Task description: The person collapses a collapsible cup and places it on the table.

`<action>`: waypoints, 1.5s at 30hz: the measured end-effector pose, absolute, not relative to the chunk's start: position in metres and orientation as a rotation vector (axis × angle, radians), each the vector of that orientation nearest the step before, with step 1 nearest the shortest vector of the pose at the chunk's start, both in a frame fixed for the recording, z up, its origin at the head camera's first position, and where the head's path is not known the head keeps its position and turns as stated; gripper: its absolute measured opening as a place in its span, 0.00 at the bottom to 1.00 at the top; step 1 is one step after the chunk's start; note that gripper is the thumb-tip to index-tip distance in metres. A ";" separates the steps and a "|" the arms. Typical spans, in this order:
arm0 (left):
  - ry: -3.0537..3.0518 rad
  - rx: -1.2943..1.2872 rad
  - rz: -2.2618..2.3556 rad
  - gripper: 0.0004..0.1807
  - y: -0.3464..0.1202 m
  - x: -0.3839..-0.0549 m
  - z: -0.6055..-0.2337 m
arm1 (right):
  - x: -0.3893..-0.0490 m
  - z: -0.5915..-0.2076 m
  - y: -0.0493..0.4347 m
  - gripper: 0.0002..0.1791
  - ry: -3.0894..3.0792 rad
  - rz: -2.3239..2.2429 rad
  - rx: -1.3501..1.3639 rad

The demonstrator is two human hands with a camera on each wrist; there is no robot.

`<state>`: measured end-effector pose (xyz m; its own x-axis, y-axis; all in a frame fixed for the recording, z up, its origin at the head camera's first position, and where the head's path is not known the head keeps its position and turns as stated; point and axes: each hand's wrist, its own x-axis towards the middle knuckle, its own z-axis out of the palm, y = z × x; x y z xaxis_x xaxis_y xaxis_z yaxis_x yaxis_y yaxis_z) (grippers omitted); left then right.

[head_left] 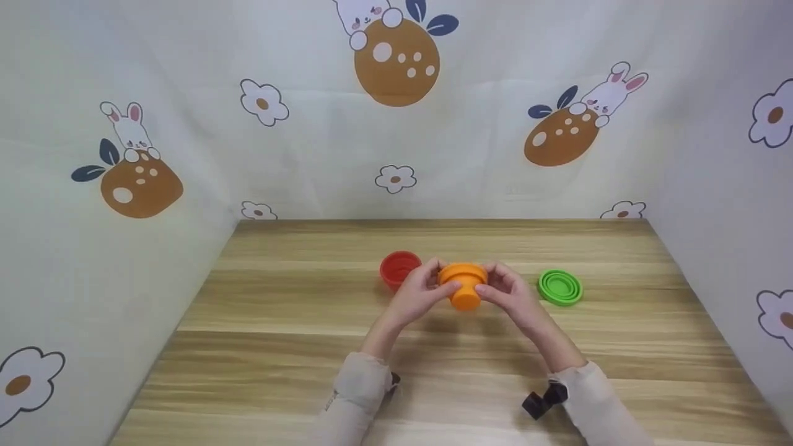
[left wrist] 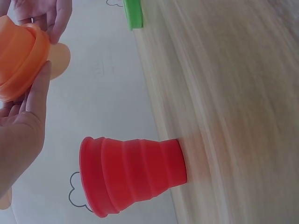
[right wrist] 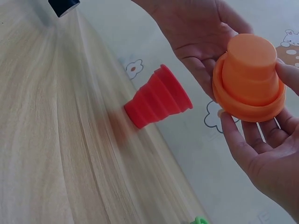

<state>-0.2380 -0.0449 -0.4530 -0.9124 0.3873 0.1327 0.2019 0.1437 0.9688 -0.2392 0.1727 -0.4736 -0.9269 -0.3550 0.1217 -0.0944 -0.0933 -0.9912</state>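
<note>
Both hands hold an orange collapsible cup (head_left: 466,287) above the wooden table, its narrow base tipped toward the head camera. My left hand (head_left: 421,291) grips its left side, thumb on the front and fingers behind the wide rim. On the opposite side my right hand (head_left: 509,290) grips it the same way. The right wrist view shows the orange cup (right wrist: 251,77) partly folded, its stepped base standing out of a wide outer ring. Behind the left hand, a red collapsible cup (left wrist: 133,172) stands upright and fully extended on the table.
A green collapsible cup (head_left: 560,287), folded flat in rings, lies on the table to the right of the right hand. The wooden table (head_left: 279,371) is enclosed by pale curtains (head_left: 322,142) printed with rabbits and flowers. Dark wrist cameras (head_left: 545,399) hang under the sleeves.
</note>
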 end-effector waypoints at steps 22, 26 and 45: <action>2.267 0.662 1.866 0.13 -0.048 -0.239 -0.455 | -0.240 -0.473 0.167 0.08 2.082 -2.166 -0.453; 2.263 0.641 1.874 0.14 -0.048 -0.238 -0.455 | -0.240 -0.473 0.168 0.08 1.997 -2.194 -0.441; 2.274 0.627 1.897 0.10 -0.043 -0.240 -0.455 | -0.240 -0.471 0.167 0.12 2.136 -2.130 -0.613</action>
<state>-0.2403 -0.0428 -0.4548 -0.9078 0.3821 0.1731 0.2387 0.1312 0.9622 -0.2398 0.1673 -0.4705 -0.9188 -0.3199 0.2314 -0.2323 -0.0359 -0.9720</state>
